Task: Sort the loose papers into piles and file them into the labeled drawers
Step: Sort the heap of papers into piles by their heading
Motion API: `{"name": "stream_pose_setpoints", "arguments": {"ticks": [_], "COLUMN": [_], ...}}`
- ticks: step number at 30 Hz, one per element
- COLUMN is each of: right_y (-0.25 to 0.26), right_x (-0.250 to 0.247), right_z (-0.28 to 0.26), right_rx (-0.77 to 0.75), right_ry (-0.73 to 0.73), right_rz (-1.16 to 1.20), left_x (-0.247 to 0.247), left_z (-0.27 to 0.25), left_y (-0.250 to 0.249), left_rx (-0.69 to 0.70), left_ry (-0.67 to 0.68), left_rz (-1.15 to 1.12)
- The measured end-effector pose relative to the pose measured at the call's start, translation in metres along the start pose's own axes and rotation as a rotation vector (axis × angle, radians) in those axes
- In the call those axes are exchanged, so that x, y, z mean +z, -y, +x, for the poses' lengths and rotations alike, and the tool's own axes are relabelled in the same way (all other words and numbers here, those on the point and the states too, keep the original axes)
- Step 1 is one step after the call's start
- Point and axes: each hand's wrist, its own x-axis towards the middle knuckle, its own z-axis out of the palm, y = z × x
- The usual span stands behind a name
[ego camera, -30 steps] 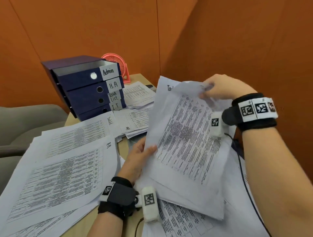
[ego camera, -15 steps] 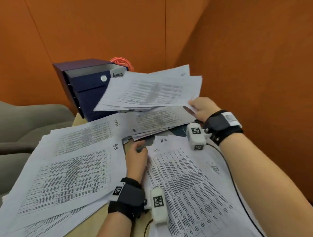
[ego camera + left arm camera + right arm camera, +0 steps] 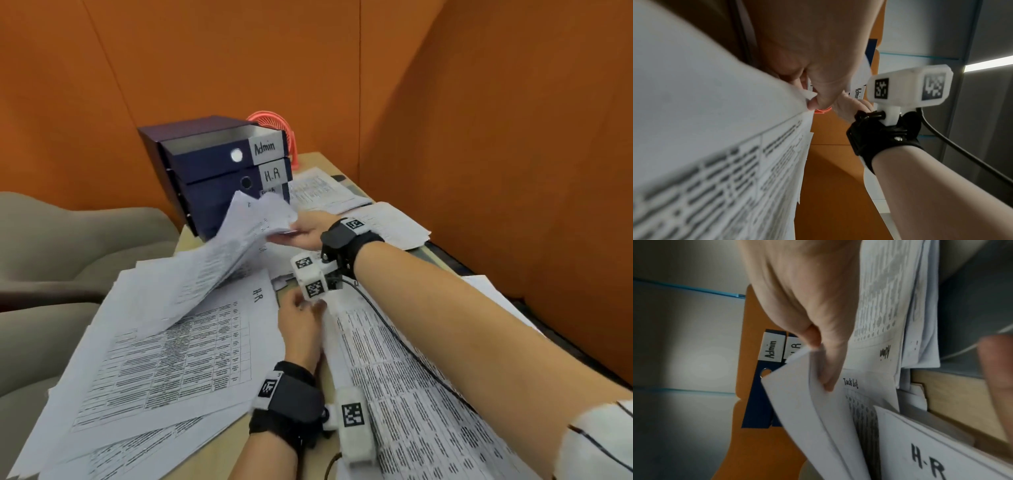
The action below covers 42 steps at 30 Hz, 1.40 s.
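Note:
The dark blue drawer unit (image 3: 212,164) stands at the table's back, labelled Admin (image 3: 772,348), H.R and below; its top drawer is pulled out a little. My right hand (image 3: 301,234) grips a bundle of printed papers (image 3: 233,253) by one end, just in front of the drawers. The bundle droops down to the left over the piles there. In the right wrist view my fingers (image 3: 826,369) curl round the bundle's edge (image 3: 807,402), above a sheet marked Task list (image 3: 851,383). My left hand (image 3: 301,325) lies nearer me and pinches a printed sheet's corner (image 3: 809,95).
A pile headed H.R (image 3: 164,359) covers the table's left side, another printed pile (image 3: 411,394) the right. More sheets (image 3: 322,192) lie at the back. A pink fan (image 3: 274,123) stands behind the drawers. Grey chairs (image 3: 68,246) sit left; orange walls (image 3: 513,137) close in.
My right hand lifted the bundle off the right pile, carried it level past the drawers, then swung it down to the left. My left hand let go and settled on the sheets below.

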Motion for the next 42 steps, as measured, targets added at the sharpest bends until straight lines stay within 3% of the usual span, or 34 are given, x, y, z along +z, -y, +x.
{"name": "stream_pose_setpoints", "arguments": {"ticks": [2,5,8,10,13,15,17,19,21,25,28,31,33,35,38,42], "right_y": [-0.001,-0.005,0.008,0.013,0.004,-0.008,-0.013,-0.010,-0.008,-0.020,-0.031,-0.037,-0.042,-0.044,-0.038,-0.026], "right_x": [0.007,-0.009,-0.035,-0.064,-0.090,-0.104,-0.122,-0.143,-0.163,-0.166,-0.152,-0.145,-0.143,-0.140,-0.135,-0.129], "right_z": [0.017,0.039,0.002,-0.028,-0.075,-0.088,-0.099,-0.113,-0.123,-0.127,-0.122,-0.115,-0.108,-0.104,-0.108,-0.109], "right_rx": [0.046,-0.025,-0.029,-0.074,-0.025,-0.003,-0.024,-0.043,-0.051,0.035,-0.029,-0.068,-0.038,-0.018,-0.026,-0.072], "right_ry": [0.041,0.042,-0.034,0.074,0.246,0.152,-0.020,-0.257,-0.402,-0.336,-0.265,-0.263,-0.253,-0.265,-0.315,-0.295], "right_rz": [0.091,-0.228,-0.518,-0.670,-1.017,-1.300,-1.431,-1.416,-1.366,-1.399,-1.325,-1.256,-1.256,-1.261,-1.214,-1.153], "left_x": [0.001,0.003,0.000,-0.001,0.002,0.006,0.009,0.009,0.008,0.007,0.008,0.009,0.010,0.008,0.006,0.005], "left_z": [-0.001,-0.001,0.000,0.002,0.002,-0.001,-0.003,-0.002,0.001,0.001,-0.002,-0.008,-0.011,-0.010,-0.009,-0.007], "left_y": [-0.002,-0.005,-0.003,-0.001,-0.005,-0.007,-0.007,-0.003,0.000,0.001,-0.003,-0.008,-0.008,-0.005,-0.004,-0.009], "left_rx": [-0.032,0.058,0.115,0.110,0.137,0.121,0.058,-0.021,-0.061,-0.015,0.105,0.166,0.134,0.103,0.122,0.266], "left_ry": [0.014,0.012,-0.040,-0.052,-0.010,0.053,0.106,0.107,0.098,0.094,0.112,0.234,0.335,0.349,0.278,0.024], "left_rz": [-0.043,0.060,0.021,-0.056,-0.160,-0.214,-0.283,-0.265,-0.169,-0.066,-0.016,0.083,0.210,0.286,0.279,0.113]}}
